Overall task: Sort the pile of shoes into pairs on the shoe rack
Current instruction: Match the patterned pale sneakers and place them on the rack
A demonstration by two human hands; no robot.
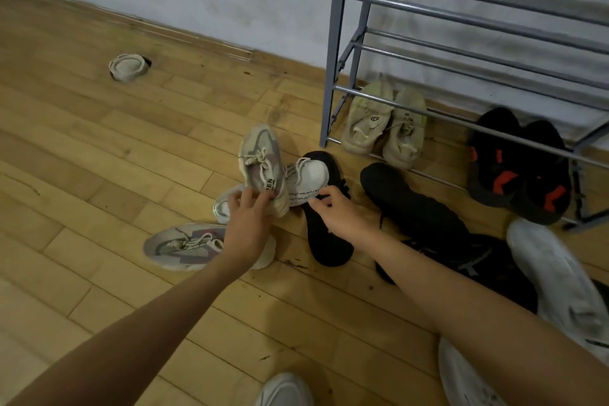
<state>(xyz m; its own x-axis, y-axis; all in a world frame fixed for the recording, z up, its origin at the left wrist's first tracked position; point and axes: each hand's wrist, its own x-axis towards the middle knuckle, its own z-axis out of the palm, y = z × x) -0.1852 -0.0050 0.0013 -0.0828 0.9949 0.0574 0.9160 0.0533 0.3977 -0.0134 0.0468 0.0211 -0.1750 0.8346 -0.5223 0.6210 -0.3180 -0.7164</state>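
Grey-pink sneaker in left hand's curled fingers (right hand on white sneaker)

The upright grey-pink sneaker shows "EN" on its tongue tab.

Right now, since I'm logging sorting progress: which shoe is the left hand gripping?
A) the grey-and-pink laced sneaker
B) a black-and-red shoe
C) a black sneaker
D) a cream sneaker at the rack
A: the left hand curls round the heel end of the grey-and-pink sneaker, while the right hand pinches a white sneaker.
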